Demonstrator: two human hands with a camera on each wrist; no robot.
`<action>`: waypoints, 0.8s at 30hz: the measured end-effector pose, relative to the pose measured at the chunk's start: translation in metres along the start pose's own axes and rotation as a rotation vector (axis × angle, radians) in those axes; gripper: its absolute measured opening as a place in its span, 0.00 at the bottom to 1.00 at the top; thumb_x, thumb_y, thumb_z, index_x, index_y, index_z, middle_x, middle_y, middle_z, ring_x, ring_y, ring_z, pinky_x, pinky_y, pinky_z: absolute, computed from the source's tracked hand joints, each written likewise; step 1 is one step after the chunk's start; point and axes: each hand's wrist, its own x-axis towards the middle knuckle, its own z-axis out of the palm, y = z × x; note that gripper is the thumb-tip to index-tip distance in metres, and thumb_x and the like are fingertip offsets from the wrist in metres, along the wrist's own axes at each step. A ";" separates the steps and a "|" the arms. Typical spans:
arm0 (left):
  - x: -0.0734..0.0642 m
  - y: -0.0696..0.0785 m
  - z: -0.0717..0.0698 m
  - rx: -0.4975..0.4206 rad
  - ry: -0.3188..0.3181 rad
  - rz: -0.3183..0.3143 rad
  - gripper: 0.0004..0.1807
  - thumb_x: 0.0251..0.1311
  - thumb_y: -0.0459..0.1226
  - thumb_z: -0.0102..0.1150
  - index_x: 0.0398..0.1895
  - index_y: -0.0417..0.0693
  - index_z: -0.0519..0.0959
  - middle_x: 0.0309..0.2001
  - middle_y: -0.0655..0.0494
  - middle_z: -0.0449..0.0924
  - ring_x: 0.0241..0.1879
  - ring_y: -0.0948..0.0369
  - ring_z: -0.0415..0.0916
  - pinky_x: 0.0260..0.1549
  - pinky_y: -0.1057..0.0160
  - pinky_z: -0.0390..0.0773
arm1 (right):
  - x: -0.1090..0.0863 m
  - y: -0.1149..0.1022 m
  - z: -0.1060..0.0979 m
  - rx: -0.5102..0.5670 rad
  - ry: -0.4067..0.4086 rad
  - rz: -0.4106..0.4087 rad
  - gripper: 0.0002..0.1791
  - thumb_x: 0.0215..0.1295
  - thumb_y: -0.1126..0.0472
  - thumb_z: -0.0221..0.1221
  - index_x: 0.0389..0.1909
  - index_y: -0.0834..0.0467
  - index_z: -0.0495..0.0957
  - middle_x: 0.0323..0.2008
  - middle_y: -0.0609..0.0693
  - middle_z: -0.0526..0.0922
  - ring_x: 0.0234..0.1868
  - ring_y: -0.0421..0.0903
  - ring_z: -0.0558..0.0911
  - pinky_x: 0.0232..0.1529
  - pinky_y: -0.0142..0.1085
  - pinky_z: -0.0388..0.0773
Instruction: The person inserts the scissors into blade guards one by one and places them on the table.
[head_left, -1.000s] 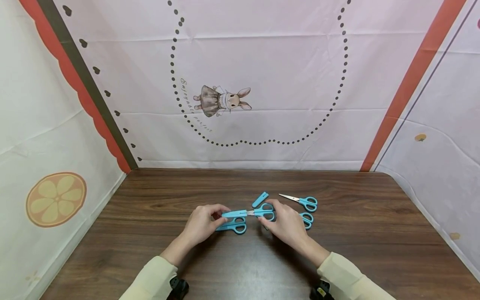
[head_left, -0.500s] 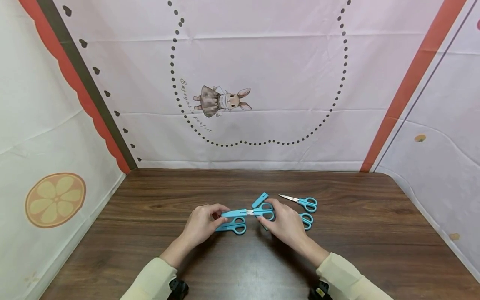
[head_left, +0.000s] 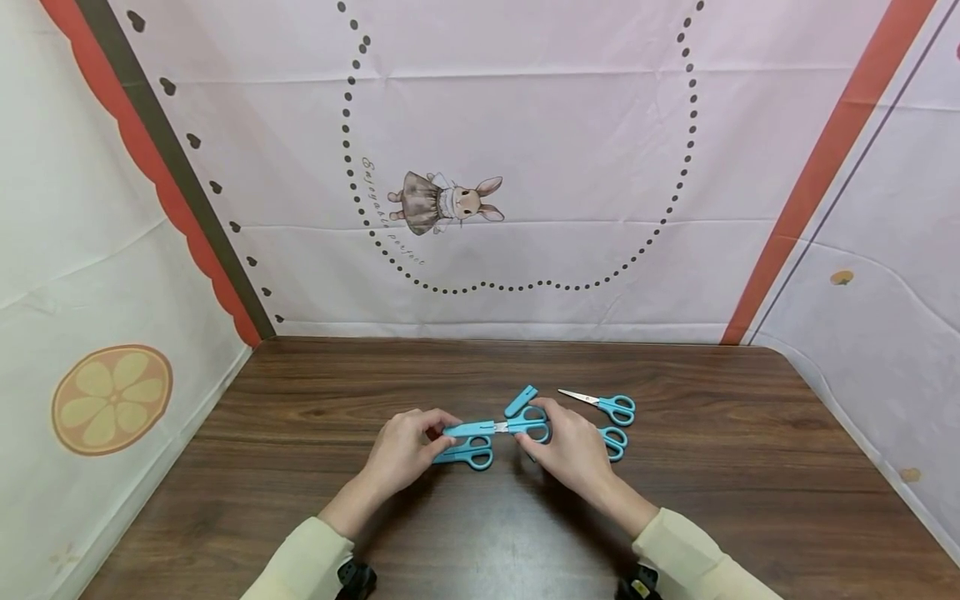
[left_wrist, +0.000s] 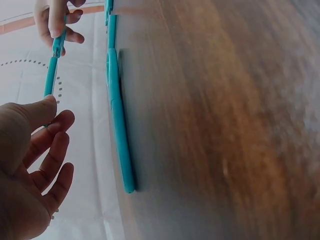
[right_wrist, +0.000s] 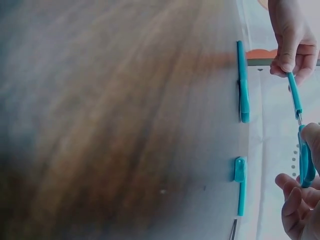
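Note:
Both hands hold one pair of blue-handled scissors (head_left: 528, 426) level above the table. My left hand (head_left: 402, 446) pinches the far end of its blue blade cover (head_left: 471, 428) between thumb and finger. My right hand (head_left: 576, 446) grips the handle loops. A short strip of bare metal blade shows between cover and handles. In the left wrist view the cover (left_wrist: 51, 77) points toward the right hand, clear of the table. Beneath the left hand lies a second pair of blue scissors (head_left: 478, 454) with its blades covered.
A loose blue blade cover (head_left: 521, 401) lies just behind the held scissors. To the right are bare-bladed scissors (head_left: 600, 403) and another pair of scissors (head_left: 616, 442), partly hidden by the right hand. Printed cloth (head_left: 570, 208) hangs behind the wooden table (head_left: 337, 375).

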 end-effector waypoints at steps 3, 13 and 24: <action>0.000 0.001 0.000 0.002 0.003 0.006 0.10 0.48 0.37 0.68 0.35 0.60 0.83 0.24 0.72 0.75 0.24 0.72 0.69 0.23 0.72 0.68 | 0.000 0.000 -0.001 0.006 0.019 -0.008 0.27 0.48 0.45 0.67 0.49 0.51 0.76 0.17 0.37 0.72 0.15 0.31 0.63 0.16 0.27 0.59; 0.000 0.003 -0.001 0.032 0.020 0.016 0.11 0.48 0.37 0.68 0.35 0.60 0.82 0.23 0.74 0.73 0.24 0.71 0.69 0.23 0.71 0.66 | 0.000 -0.004 -0.001 0.009 0.012 -0.003 0.26 0.50 0.47 0.66 0.50 0.51 0.75 0.22 0.43 0.79 0.15 0.32 0.65 0.15 0.27 0.59; 0.003 0.006 -0.003 0.042 0.023 0.023 0.10 0.48 0.37 0.69 0.35 0.59 0.83 0.20 0.75 0.71 0.22 0.72 0.66 0.21 0.72 0.65 | 0.001 -0.005 0.001 0.000 0.000 0.019 0.26 0.49 0.47 0.66 0.49 0.53 0.76 0.18 0.38 0.73 0.13 0.32 0.60 0.14 0.28 0.56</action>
